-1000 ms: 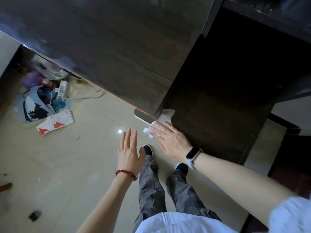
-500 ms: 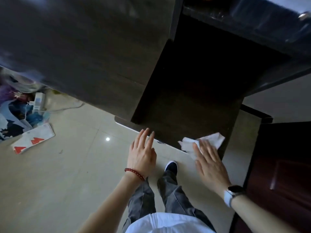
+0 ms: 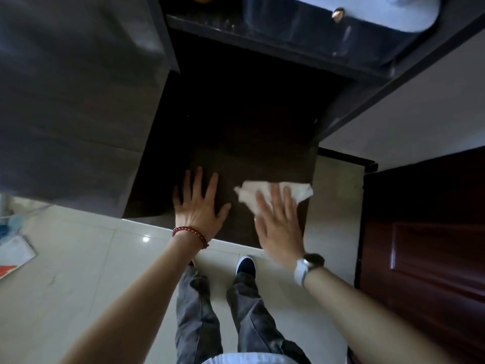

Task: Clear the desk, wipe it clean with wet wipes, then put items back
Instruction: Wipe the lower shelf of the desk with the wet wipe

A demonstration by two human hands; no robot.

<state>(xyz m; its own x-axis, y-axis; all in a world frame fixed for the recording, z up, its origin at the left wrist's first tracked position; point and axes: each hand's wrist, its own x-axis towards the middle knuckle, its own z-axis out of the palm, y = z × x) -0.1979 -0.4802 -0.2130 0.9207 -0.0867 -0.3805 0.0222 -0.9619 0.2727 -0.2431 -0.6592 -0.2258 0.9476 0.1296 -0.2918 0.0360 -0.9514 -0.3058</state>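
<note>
The dark wooden desk [image 3: 236, 127] fills the upper middle of the head view, with its lower section running toward me. My right hand [image 3: 278, 222] lies flat with fingers spread on a crumpled white wet wipe [image 3: 252, 195], pressing it on the desk near the front right corner. My left hand [image 3: 199, 203] rests flat and open on the desk just left of the wipe, a red bead bracelet on its wrist. A watch with a white strap is on my right wrist.
A dark red wooden door [image 3: 430, 258] stands at the right. Cleared items, among them a white and red box [image 3: 13, 258], lie on the tiled floor [image 3: 78, 271] at far left. A grey appliance [image 3: 341, 11] sits on the desk's back edge. My legs and shoes are below the desk's front.
My right hand has slid the wipe from the left part of the desk edge to the right corner. My left hand has come forward from the air onto the desk.
</note>
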